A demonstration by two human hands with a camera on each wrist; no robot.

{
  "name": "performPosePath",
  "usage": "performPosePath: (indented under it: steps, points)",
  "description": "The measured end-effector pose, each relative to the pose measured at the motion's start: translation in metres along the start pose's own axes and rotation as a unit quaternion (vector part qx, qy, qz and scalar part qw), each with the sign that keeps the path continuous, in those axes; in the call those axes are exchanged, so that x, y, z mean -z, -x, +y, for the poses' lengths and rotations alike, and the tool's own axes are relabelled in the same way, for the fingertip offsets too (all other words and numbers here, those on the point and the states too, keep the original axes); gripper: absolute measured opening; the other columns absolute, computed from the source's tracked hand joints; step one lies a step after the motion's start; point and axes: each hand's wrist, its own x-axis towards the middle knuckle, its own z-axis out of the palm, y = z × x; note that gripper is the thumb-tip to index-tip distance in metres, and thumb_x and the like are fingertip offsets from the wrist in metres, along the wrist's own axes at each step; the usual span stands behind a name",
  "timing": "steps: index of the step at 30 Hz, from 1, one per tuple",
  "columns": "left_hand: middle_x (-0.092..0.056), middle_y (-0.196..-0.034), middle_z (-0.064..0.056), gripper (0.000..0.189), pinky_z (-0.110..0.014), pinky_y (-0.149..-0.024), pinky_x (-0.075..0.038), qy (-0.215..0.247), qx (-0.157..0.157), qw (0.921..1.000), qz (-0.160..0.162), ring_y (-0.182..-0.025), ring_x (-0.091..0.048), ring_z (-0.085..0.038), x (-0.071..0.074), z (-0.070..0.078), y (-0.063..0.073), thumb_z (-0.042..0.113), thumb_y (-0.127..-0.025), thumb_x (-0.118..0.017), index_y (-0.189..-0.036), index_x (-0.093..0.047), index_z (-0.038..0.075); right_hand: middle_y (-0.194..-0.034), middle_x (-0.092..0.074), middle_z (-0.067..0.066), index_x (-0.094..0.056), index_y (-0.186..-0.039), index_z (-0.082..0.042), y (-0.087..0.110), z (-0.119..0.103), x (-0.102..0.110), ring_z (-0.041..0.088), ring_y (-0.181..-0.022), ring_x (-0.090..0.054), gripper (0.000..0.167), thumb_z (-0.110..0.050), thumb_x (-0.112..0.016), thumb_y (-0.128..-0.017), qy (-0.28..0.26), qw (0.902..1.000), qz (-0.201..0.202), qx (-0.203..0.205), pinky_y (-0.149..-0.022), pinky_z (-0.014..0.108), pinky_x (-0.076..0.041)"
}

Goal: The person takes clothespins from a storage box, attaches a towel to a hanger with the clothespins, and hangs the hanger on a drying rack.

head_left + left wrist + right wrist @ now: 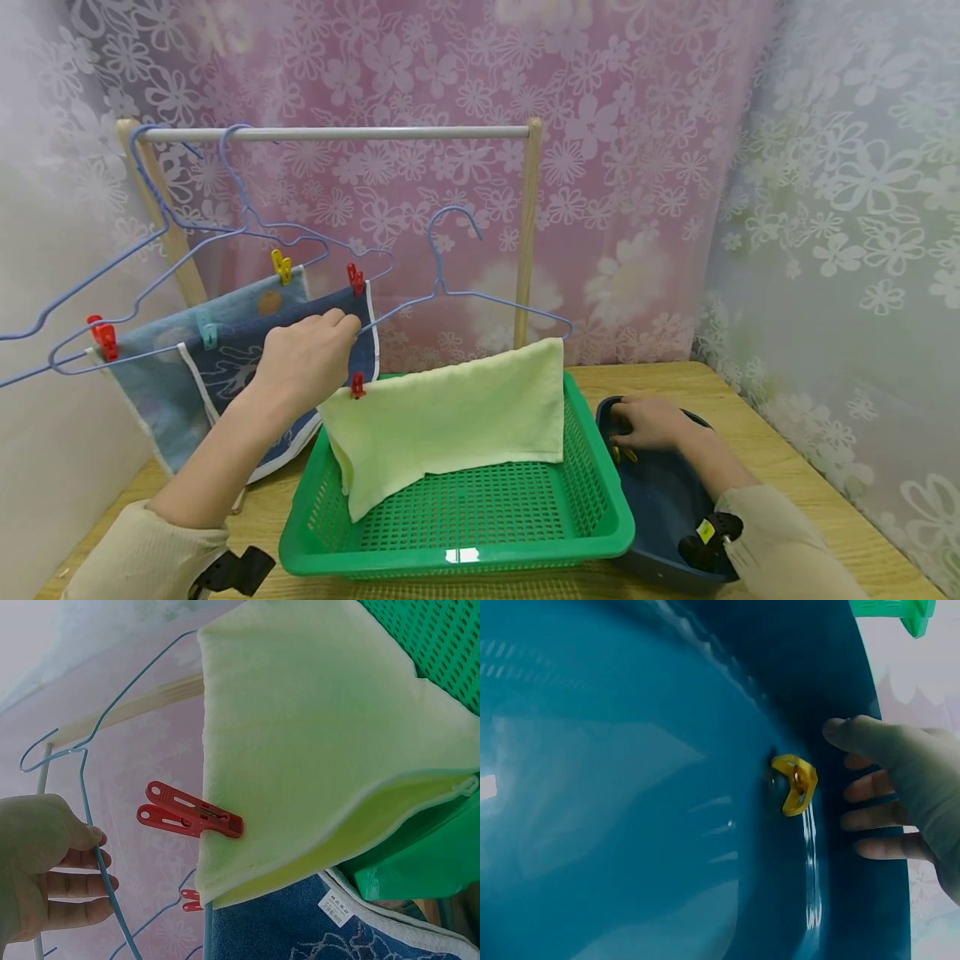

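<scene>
My left hand [309,360] grips the left arm of a blue wire hanger [468,293], its thumb and fingers around the wire in the left wrist view. Over that hanger a pale yellow-green towel [457,421] hangs folded, pinned at its left end by a red clothespin [195,812]. My right hand [654,422] reaches inside a dark blue basin [660,500]. Near its fingers lies a yellow clothespin [799,784], which the right wrist view shows apart from the fingertips. Those fingers are loosely bent with nothing between them.
A green basket [457,557] stands below the towel, beside the basin. At the left a rack with a metal rail [337,133] carries more hangers, holding a dark blue towel [243,362] and a lighter blue towel [161,408] with coloured clothespins. A patterned curtain [637,208] hangs behind.
</scene>
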Motion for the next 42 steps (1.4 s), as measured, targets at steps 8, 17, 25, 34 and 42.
performPosePath:
  steps: [8, 17, 25, 34, 42]
  points:
    - [-0.051, -0.072, -0.005, 0.007, -0.028, -0.038, -0.032, -0.005, -0.004, 1.0, -0.002, -0.053, -0.045, -0.016, -0.002, -0.001, 0.0, -0.001, -0.084, -0.057, -0.088, -0.062, 0.004, -0.089, -0.048, -0.001, -0.06, -0.097, -0.018, -0.001, -0.006, -0.007, 0.011, -0.066, -0.047, 0.029, -0.033, -0.074, -0.076, -0.006, 0.9995, -0.032, -0.001, -0.057, 0.034, -0.039]
    - [-0.052, -0.073, -0.006, 0.008, -0.028, -0.038, -0.034, -0.006, 0.001, 1.0, -0.007, -0.054, -0.047, -0.017, -0.002, 0.0, 0.0, -0.001, -0.084, -0.057, -0.089, -0.062, 0.003, -0.095, -0.049, 0.003, -0.062, -0.102, -0.012, 0.0, -0.008, -0.011, 0.011, -0.065, -0.046, 0.036, -0.028, -0.076, -0.074, -0.015, 0.9982, -0.057, 0.007, -0.057, 0.034, -0.04]
    - [-0.053, -0.074, -0.007, 0.008, -0.028, -0.038, -0.034, -0.008, 0.0, 1.0, -0.004, -0.054, -0.047, -0.018, -0.003, -0.001, 0.0, -0.001, -0.084, -0.057, -0.089, -0.062, 0.003, -0.096, -0.05, 0.005, -0.063, -0.103, -0.01, 0.0, -0.006, -0.011, 0.016, -0.074, -0.05, 0.034, -0.019, -0.077, -0.074, -0.046, 0.9969, -0.064, 0.0, -0.061, 0.036, -0.042]
    - [-0.052, -0.073, -0.006, 0.007, -0.028, -0.038, -0.034, -0.006, 0.0, 1.0, -0.006, -0.054, -0.047, -0.017, -0.003, -0.001, 0.001, -0.001, -0.083, -0.058, -0.088, -0.061, 0.003, -0.093, -0.056, 0.006, -0.061, -0.106, -0.01, 0.001, -0.003, -0.009, 0.02, -0.076, -0.054, 0.035, -0.013, -0.075, -0.075, -0.017, 0.9977, -0.056, 0.034, -0.061, 0.037, -0.043]
    - [-0.052, -0.073, -0.007, 0.007, -0.028, -0.037, -0.032, -0.01, -0.002, 0.9999, -0.004, -0.052, -0.044, -0.016, -0.003, -0.001, 0.0, -0.002, -0.083, -0.058, -0.087, -0.061, 0.003, -0.084, -0.052, 0.0, -0.061, -0.105, -0.013, 0.005, 0.004, -0.007, 0.011, -0.065, -0.047, 0.029, -0.011, -0.07, -0.078, 0.031, 0.9981, -0.027, 0.046, -0.056, 0.032, -0.04]
